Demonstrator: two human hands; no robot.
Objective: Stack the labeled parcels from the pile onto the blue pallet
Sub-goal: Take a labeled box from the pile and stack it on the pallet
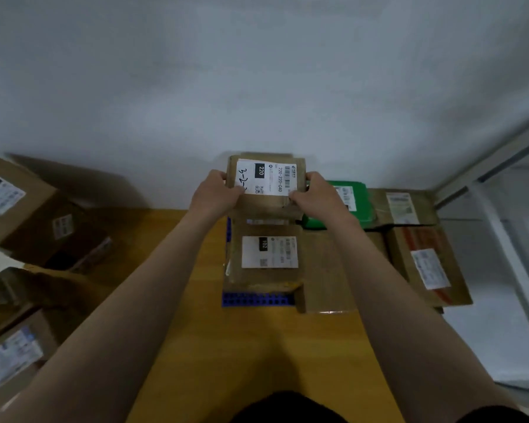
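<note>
Holding the 220 parcel [269,178] by its two short sides, I have my left hand [216,193] curled round its left edge and my right hand [313,193] curled round its right edge. My thumbs lie on the top face beside the label, and the other fingers are tucked out of sight beneath. In the head view, the only one there is, the parcel hangs level above the far left corner of the blue pallet [257,299], label up. I grip both ends, I judge, so it stays flat and can go down square.

Just nearer than it lies the 102 parcel [269,254], label up, along the pallet's left edge. A strip of another label shows between the two, so something already lies at that far corner, though I cannot tell what. A plain brown box [327,270] touches the 102 parcel on its right and seems to reach past the near edge. A green parcel [353,206] and a brown labelled box [403,209] line the far edge, and a red-taped box [428,264] fills the right side. They sit side against side, which I take as saving room and bracing the layer.

The pile [28,209] of labelled cartons waits on the wooden floor [257,346], well left of the pallet. Several remain, so I judge the job unfinished.
</note>
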